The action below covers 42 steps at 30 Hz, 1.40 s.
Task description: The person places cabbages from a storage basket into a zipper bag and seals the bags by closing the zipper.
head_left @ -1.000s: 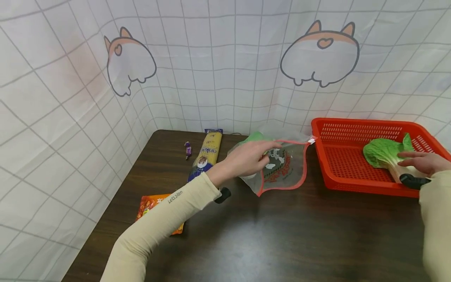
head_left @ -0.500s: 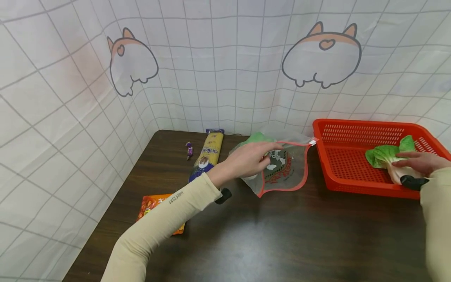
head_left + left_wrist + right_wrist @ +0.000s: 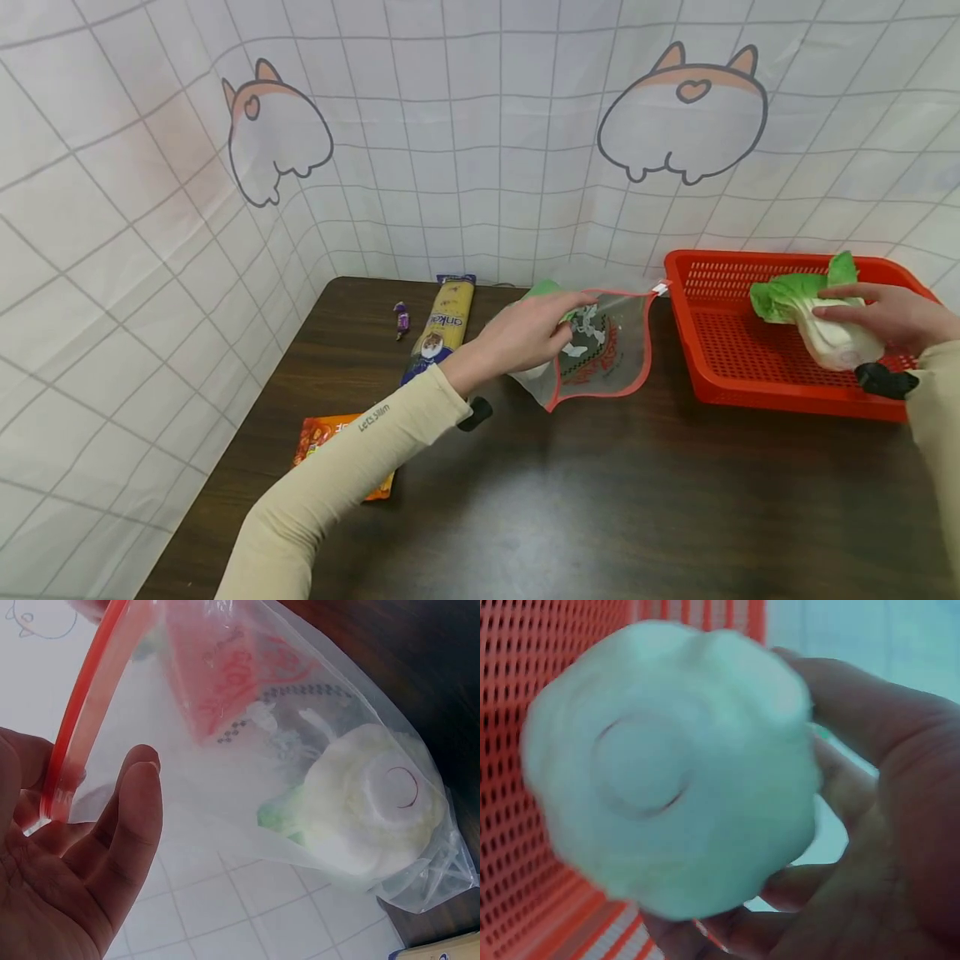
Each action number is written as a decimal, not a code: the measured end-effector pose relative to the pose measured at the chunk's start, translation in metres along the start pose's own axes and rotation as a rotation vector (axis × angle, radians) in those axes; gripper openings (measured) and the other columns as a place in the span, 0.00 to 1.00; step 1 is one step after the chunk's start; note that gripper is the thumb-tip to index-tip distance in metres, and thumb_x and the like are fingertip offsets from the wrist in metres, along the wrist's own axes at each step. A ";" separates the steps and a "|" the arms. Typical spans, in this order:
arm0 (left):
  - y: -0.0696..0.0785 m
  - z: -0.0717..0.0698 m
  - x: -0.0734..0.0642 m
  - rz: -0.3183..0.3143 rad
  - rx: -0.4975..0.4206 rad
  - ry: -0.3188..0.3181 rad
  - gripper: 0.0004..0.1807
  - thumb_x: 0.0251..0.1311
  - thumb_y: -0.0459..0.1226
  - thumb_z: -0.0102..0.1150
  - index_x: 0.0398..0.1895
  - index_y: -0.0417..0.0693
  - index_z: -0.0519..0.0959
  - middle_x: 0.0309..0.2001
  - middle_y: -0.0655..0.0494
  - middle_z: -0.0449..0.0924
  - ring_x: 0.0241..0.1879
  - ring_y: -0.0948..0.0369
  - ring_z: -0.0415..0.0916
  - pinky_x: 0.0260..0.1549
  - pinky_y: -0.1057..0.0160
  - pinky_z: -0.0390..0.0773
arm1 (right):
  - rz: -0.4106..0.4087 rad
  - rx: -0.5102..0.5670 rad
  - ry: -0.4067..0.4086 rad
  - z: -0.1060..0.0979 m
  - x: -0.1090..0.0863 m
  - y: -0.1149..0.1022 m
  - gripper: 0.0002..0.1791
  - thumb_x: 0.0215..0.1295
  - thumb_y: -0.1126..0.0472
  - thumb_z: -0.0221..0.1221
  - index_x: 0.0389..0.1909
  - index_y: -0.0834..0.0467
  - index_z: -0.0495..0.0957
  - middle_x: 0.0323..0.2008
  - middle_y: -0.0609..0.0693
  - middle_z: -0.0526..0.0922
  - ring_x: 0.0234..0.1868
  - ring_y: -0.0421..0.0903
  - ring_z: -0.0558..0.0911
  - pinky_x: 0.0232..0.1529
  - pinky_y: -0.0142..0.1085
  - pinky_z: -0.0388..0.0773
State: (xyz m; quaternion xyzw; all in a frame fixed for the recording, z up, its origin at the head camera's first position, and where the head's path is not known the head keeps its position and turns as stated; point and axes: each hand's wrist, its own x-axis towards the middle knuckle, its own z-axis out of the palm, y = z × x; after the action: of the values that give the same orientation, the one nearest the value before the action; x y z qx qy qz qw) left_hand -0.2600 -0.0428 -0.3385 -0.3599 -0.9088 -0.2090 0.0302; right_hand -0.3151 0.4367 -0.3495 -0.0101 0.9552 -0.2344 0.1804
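Moved the cabbage (image 3: 836, 337) up and leftward since half a second ago, tipping its root end into view. Grip it in the right hand (image 3: 900, 317), fingers curled round its side, at the frame's right, within the outline of the red basket (image 3: 720, 342); cannot tell if clear of the basket floor. Pinch the red edge of the clear bag (image 3: 630, 367) with the left hand (image 3: 521, 335), at centre. See a second cabbage (image 3: 367, 810) through the bag wall, right side of the left wrist view. Find a yellow-and-blue pack (image 3: 447, 317) and purple candy (image 3: 402, 321) left of centre, and an orange packet (image 3: 318, 433) at lower left, partly behind the left sleeve (image 3: 337, 475), all on the dark table (image 3: 562, 508).
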 end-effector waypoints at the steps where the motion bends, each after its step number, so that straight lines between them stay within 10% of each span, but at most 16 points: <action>1: -0.001 0.000 0.000 -0.002 -0.010 0.000 0.27 0.68 0.32 0.41 0.70 0.53 0.67 0.65 0.62 0.71 0.32 0.64 0.66 0.20 0.69 0.59 | -0.021 0.012 0.018 0.001 -0.003 -0.009 0.48 0.71 0.37 0.49 0.68 0.76 0.51 0.47 0.78 0.68 0.29 0.54 0.79 0.29 0.39 0.79; 13: -0.006 0.002 0.001 -0.017 -0.116 0.027 0.28 0.68 0.30 0.41 0.71 0.54 0.65 0.65 0.59 0.72 0.13 0.65 0.46 0.18 0.68 0.54 | -0.181 0.069 0.227 0.049 -0.060 -0.099 0.41 0.67 0.37 0.54 0.73 0.57 0.59 0.59 0.70 0.64 0.47 0.63 0.68 0.27 0.38 0.74; 22: -0.009 0.003 0.003 -0.051 -0.138 0.035 0.28 0.68 0.31 0.41 0.71 0.53 0.65 0.65 0.59 0.73 0.12 0.65 0.46 0.16 0.69 0.55 | -0.322 0.282 0.414 0.077 -0.105 -0.130 0.29 0.72 0.50 0.55 0.72 0.45 0.61 0.56 0.50 0.67 0.38 0.42 0.72 0.27 0.34 0.71; 33: -0.014 -0.004 0.004 -0.099 -0.198 0.055 0.26 0.70 0.31 0.39 0.70 0.51 0.66 0.64 0.56 0.74 0.12 0.64 0.49 0.16 0.68 0.57 | -0.536 0.530 0.199 0.100 -0.123 -0.166 0.26 0.75 0.65 0.49 0.71 0.48 0.60 0.64 0.46 0.64 0.51 0.39 0.77 0.39 0.31 0.79; 42: -0.015 -0.004 0.004 -0.115 -0.223 0.011 0.27 0.70 0.30 0.43 0.72 0.50 0.62 0.54 0.50 0.79 0.16 0.63 0.71 0.20 0.67 0.69 | -0.653 0.560 -0.039 0.115 -0.114 -0.170 0.26 0.75 0.66 0.48 0.71 0.51 0.61 0.64 0.50 0.66 0.55 0.43 0.75 0.43 0.35 0.78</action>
State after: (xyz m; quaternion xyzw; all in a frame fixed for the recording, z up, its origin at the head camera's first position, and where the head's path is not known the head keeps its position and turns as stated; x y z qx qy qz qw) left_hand -0.2739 -0.0517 -0.3395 -0.3070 -0.8990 -0.3119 -0.0170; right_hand -0.1793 0.2462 -0.3290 -0.2670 0.7976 -0.5294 0.1104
